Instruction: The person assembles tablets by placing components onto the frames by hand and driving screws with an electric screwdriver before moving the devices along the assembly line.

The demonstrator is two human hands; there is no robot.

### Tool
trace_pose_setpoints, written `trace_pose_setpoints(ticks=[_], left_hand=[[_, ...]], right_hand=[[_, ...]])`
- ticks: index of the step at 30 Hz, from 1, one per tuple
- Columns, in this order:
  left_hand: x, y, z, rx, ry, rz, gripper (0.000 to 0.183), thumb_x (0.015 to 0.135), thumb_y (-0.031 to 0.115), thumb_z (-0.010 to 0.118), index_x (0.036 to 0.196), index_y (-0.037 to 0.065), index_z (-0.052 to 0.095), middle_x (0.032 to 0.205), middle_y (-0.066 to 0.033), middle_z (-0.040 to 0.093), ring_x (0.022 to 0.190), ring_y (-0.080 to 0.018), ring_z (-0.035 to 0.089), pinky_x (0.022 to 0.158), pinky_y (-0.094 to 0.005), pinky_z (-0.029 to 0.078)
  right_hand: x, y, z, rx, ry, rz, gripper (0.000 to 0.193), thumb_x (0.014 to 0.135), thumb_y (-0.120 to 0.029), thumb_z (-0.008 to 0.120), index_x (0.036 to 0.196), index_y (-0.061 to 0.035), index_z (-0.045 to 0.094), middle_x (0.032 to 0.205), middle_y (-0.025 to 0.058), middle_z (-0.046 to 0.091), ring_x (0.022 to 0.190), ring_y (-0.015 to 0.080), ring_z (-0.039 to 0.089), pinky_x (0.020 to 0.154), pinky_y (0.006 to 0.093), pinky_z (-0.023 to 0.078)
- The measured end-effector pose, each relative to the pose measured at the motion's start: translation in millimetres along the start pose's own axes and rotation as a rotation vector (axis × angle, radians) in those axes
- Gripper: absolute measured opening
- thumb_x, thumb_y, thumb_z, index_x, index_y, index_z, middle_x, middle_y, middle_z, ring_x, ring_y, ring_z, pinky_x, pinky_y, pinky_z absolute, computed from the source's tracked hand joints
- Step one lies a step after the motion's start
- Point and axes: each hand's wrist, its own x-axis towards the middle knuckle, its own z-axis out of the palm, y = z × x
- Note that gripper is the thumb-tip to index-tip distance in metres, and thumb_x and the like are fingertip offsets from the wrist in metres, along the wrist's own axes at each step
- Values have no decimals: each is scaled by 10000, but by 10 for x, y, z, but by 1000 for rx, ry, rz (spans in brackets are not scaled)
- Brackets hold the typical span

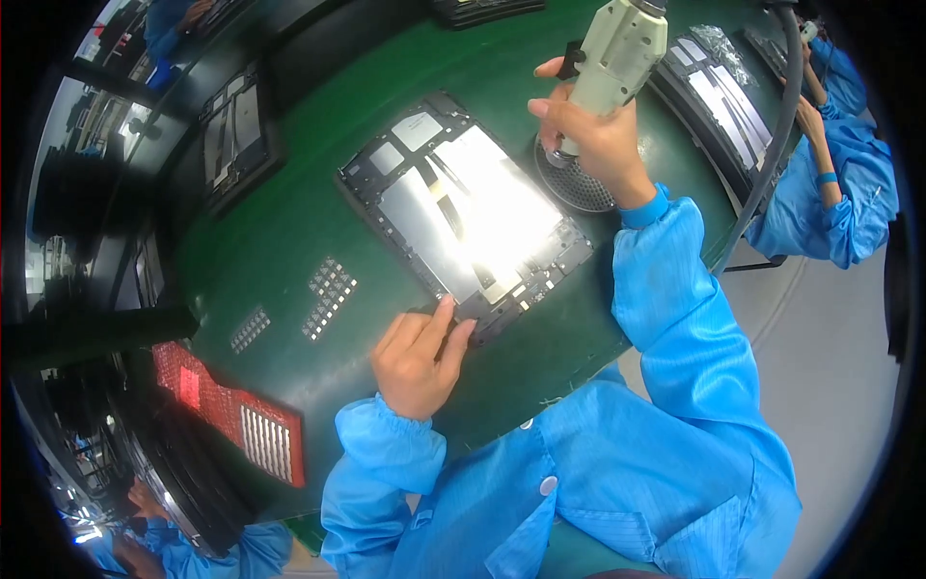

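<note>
Hands [417, 357] on tablet chassis [465, 214] (screwdriver [617, 53] raised)

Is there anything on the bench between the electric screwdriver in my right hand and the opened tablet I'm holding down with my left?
Nothing visible blocks it. The right hand holds the electric screwdriver over a round perforated dish, just right of the opened tablet. Only bare green mat lies between. The left hand presses the tablet's near edge.

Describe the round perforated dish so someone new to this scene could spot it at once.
On the green bench mat, look just right of the open tablet chassis. The round perforated dish sits under the right hand, which holds a pale electric screwdriver. It is the only round, mesh-like item there.
</note>
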Motion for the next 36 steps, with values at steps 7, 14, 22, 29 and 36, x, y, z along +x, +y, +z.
trace_pose_setpoints(ticks=[7, 14, 22, 29, 36], left_hand=[[51, -168, -242, 198, 81, 42, 319, 726, 56, 696, 1028, -23, 627, 919, -141, 617, 845, -276, 587, 740, -343, 462], [-370, -620, -696, 560, 25, -426, 382, 842, 205, 598, 1136, -36, 564, 1234, -204, 514, 1204, -346, 439, 1018, -493, 276], [-225, 162, 73, 36, -113, 382, 342, 664, 74, 690, 976, -42, 610, 1131, -194, 573, 1112, -330, 530, 954, -448, 412], [-89, 203, 338, -59, -31, 413, 340, 635, 49, 577, 942, -96, 600, 1035, -200, 584, 1056, -323, 541, 962, -422, 418], [-102, 205, 346, -95, 15, 412, 303, 626, 38, 581, 896, -96, 612, 983, -185, 588, 1034, -304, 549, 969, -408, 416]], right_hand=[[-32, -13, -6, 7, 11, -13, 266, 734, 7, 652, 977, 46, 551, 539, 33, 539, 441, 96, 515, 420, 234, 385], [-58, -172, 92, 28, 29, -42, 354, 724, 27, 637, 1050, 71, 506, 558, 56, 521, 447, 137, 505, 433, 262, 391], [-518, -453, 832, 302, -250, -5, 385, 753, 38, 639, 1099, 82, 476, 560, 34, 541, 459, 98, 510, 426, 218, 390], [-662, -352, 1095, 126, -518, 135, 431, 765, 17, 614, 1148, 53, 420, 573, 45, 500, 480, 117, 498, 446, 241, 414], [-695, -262, 1137, 132, -558, 187, 423, 775, 23, 613, 1148, 49, 417, 573, 38, 498, 483, 112, 501, 453, 234, 415]])
